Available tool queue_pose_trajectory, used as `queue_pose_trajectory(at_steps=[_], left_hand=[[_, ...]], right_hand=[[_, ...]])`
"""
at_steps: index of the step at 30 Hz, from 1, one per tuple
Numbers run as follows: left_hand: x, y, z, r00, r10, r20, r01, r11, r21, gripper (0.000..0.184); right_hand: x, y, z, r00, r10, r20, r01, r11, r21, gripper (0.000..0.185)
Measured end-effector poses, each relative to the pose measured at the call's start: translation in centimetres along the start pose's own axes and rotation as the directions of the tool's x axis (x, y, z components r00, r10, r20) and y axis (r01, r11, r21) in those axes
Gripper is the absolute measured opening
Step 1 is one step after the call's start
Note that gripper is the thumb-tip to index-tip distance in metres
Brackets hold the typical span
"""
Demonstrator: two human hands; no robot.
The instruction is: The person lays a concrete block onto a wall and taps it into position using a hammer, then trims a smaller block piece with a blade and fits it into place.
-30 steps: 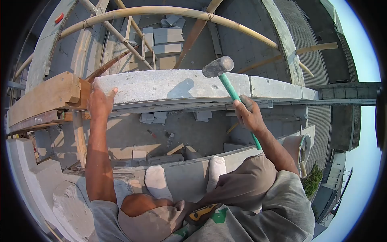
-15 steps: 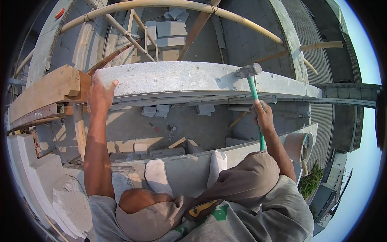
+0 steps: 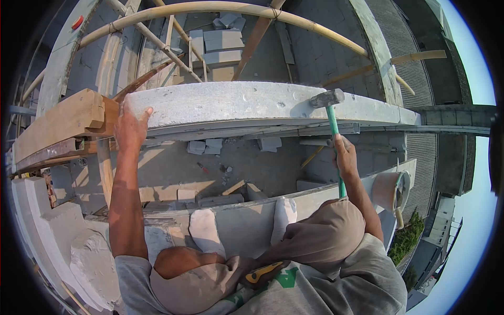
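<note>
Closed around the green handle, the right hand (image 3: pixel 345 156) of the person holds a hammer (image 3: pixel 327 98), with fingers and thumb wrapped together on it. Left hand (image 3: pixel 131 126) lies at the left end of a long pale block (image 3: pixel 220 102), beside a wooden beam (image 3: pixel 58 126). Its thumb is apart from the fingers and rests on the near side of the block; because the fingers are partly hidden, I cannot tell how firmly they clasp.

The block lies lengthwise across the view, in front of the person's feet (image 3: pixel 203 229). The hammer head is at the right part of it, with its shadow just beside (whether metal touches the surface, I cannot tell). Beyond the block crosses a bamboo pole (image 3: pixel 226 6), and at the right stands a bucket (image 3: pixel 385 191).

I judge that the step in hand is tapping the block with the hammer while the other hand steadies its far end. A next move of this kind calls for a measured stroke, a quiet left hand and good balance.
</note>
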State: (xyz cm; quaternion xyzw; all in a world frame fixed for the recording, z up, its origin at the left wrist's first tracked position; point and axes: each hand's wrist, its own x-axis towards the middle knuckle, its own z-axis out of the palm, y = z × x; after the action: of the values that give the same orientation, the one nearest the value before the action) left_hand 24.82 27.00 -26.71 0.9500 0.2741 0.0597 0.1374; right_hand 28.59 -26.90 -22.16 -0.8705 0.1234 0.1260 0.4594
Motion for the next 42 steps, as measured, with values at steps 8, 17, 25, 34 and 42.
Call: queue_pose_trajectory(at_steps=[8, 17, 25, 34, 42], left_hand=[[-0.4, 0.1, 0.0, 1.000, 0.030, 0.001, -0.030, 0.999, -0.020, 0.073], [-0.8, 0.3, -0.2, 0.999, 0.037, -0.014, -0.038, 0.998, -0.052, 0.071], [-0.7, 0.0, 0.3, 0.998, 0.039, -0.056, -0.043, 0.997, -0.066, 0.070], [-0.9, 0.0, 0.1, 0.999, 0.041, -0.022, -0.043, 0.996, -0.079, 0.071], [-0.9, -0.4, 0.9, 0.999, 0.030, -0.038, -0.033, 0.996, -0.080, 0.072]], right_hand=[[-1.5, -6.4, 0.2, 0.983, -0.164, -0.084, 0.176, 0.971, 0.162, 0.049], [0.8, 1.1, 2.0, 0.979, -0.173, 0.104, 0.185, 0.974, -0.129, 0.045], [-1.1, -5.4, 1.8, 0.959, -0.232, 0.160, 0.242, 0.969, -0.041, 0.047], [2.4, -5.2, 5.0, 0.846, -0.438, 0.302, 0.482, 0.872, -0.084, 0.046], [0.0, -7.8, 5.0, 0.928, -0.146, 0.343, 0.189, 0.977, -0.095, 0.050]])
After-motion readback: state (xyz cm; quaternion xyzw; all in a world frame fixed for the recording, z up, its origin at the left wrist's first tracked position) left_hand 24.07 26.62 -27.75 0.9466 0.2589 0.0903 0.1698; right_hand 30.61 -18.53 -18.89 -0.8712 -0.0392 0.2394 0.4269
